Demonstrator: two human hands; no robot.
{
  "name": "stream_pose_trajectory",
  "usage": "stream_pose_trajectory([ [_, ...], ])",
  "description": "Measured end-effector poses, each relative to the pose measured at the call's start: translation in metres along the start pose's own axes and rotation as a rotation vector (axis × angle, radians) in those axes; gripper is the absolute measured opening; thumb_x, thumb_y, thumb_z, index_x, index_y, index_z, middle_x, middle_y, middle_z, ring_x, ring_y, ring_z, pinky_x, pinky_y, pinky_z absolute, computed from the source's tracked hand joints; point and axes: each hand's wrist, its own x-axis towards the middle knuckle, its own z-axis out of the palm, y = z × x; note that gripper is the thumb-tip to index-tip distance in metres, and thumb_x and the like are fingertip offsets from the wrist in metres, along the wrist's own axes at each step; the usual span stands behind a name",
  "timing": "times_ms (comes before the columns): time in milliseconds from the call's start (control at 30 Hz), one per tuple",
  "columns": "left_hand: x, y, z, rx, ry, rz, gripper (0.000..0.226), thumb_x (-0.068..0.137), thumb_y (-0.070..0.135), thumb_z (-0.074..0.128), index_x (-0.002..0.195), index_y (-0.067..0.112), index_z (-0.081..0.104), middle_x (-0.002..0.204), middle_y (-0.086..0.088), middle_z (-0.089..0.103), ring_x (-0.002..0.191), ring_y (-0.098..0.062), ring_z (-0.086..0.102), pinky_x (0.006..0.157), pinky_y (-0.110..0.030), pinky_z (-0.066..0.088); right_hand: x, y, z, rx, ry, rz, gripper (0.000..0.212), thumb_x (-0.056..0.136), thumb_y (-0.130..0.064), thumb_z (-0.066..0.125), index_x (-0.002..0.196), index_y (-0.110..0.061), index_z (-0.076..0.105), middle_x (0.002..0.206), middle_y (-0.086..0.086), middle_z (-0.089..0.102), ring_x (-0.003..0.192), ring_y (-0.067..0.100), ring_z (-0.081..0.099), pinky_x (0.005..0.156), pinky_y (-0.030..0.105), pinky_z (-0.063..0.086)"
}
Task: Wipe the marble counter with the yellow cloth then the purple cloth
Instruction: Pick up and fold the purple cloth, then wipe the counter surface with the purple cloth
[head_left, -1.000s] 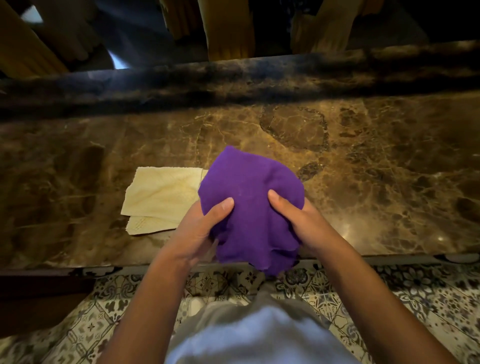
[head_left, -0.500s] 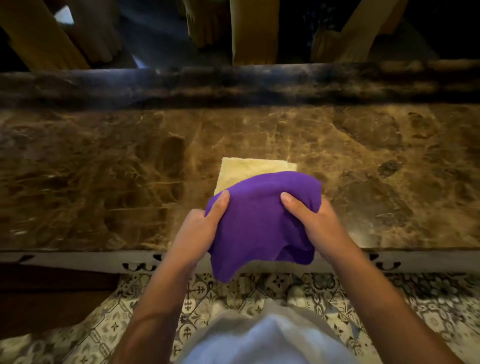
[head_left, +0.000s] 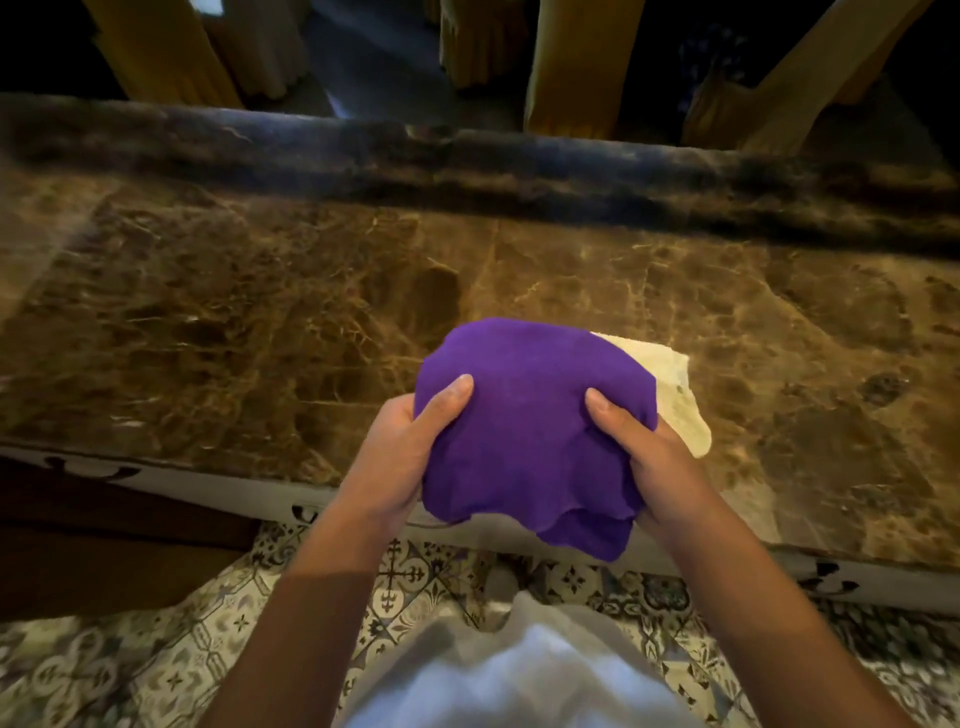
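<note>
Both hands hold the purple cloth (head_left: 530, 436) spread out above the near edge of the brown marble counter (head_left: 234, 322). My left hand (head_left: 405, 441) grips its left side with the thumb on top. My right hand (head_left: 639, 452) grips its right side the same way. The lower hem of the cloth hangs past the counter's front edge. The pale yellow cloth (head_left: 670, 389) lies flat on the marble behind and to the right of the purple one, mostly hidden by it.
A raised dark marble ledge (head_left: 467, 166) runs along the counter's far side. Yellow-covered chair legs (head_left: 571, 67) stand beyond it. Patterned floor tiles (head_left: 156, 649) lie below the counter's front edge, with a dark wooden panel (head_left: 104, 545) at lower left.
The view has swung left along the counter, so the yellow cloth went from left of the purple cloth, to behind it, to its right. Both hands kept their hold on the purple cloth.
</note>
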Motion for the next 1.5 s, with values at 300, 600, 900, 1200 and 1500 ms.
stream_pose_trajectory([
  [300,0.01,0.007,-0.047,-0.108,0.158,0.041,0.027,0.082,0.031,0.069,0.09,0.007,0.078,0.092,-0.01,0.081,0.084,-0.013,0.076,0.071,-0.025,0.059,0.042,0.024,0.047,0.121,0.003,0.159,0.038,0.078,-0.027,0.069,0.113,-0.013,0.071,0.108,0.01,0.079,0.094,0.022,0.076,0.077,0.032,0.063],
  [600,0.034,0.018,-0.121,0.019,0.135,-0.017,0.038,0.083,0.049,0.073,0.097,0.016,0.083,0.107,-0.013,0.081,0.106,-0.028,0.075,0.099,-0.048,0.056,0.051,0.047,0.109,0.18,0.087,0.187,0.04,0.08,-0.021,0.066,0.118,-0.01,0.069,0.11,0.012,0.078,0.093,0.022,0.077,0.074,0.033,0.064],
  [900,0.078,0.046,-0.179,0.386,-0.167,0.089,0.03,0.099,0.039,0.058,0.107,0.018,0.078,0.101,0.005,0.078,0.092,-0.007,0.07,0.086,-0.029,0.052,0.042,0.038,0.156,0.132,0.31,-0.125,0.023,0.086,-0.006,0.065,0.103,-0.018,0.076,0.094,0.003,0.081,0.086,0.019,0.077,0.069,0.032,0.063],
  [1200,0.107,0.042,-0.348,1.389,0.303,0.422,0.044,0.093,0.029,0.07,0.131,0.006,0.067,0.147,-0.021,0.056,0.143,-0.04,0.044,0.117,-0.052,0.035,0.092,0.083,0.177,-1.6,-0.056,-0.463,0.054,0.08,-0.025,0.062,0.134,-0.017,0.063,0.139,0.01,0.063,0.132,0.029,0.056,0.112,0.043,0.038],
  [1500,0.124,0.035,-0.396,1.501,0.439,0.282,0.064,0.103,0.05,0.045,0.156,0.015,0.037,0.169,-0.016,0.026,0.159,-0.036,0.012,0.123,-0.062,0.011,0.072,0.132,0.19,-1.623,0.214,-0.369,0.075,0.09,-0.075,0.037,0.154,-0.037,0.035,0.169,-0.003,0.021,0.157,0.02,0.009,0.126,0.051,0.011],
])
